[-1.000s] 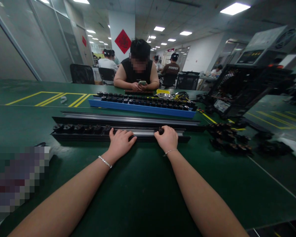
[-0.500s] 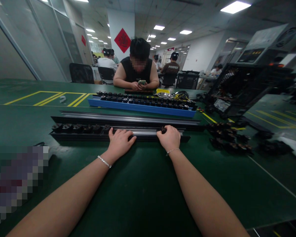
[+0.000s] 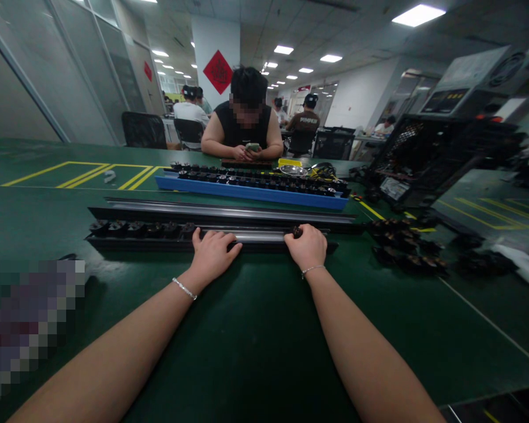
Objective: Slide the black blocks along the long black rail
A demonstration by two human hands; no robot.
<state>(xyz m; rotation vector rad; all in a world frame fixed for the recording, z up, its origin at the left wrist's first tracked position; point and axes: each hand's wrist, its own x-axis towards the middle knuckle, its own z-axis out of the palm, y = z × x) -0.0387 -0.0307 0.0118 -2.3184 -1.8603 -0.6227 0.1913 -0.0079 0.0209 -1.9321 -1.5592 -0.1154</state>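
A long black rail with a shiny grey inner channel lies across the green table. Several black parts with small metallic bits sit in a row in its left half. My left hand grips the rail near its middle, fingers over the channel and thumb along the near side. Its outer finger touches or lies very close to the last part in the row. Toward the rail's right end, my right hand is closed on a small dark part, which is mostly hidden by the fingers.
Behind lies a second black rail, then a blue rail filled with black parts. Loose black parts are piled at right, near an open computer case. A person sits opposite with a phone. A blurred-out object lies at left.
My right hand, with the small dark part, has shifted slightly right along the rail. My left hand keeps its place on the rail; the whole view has drifted a little.
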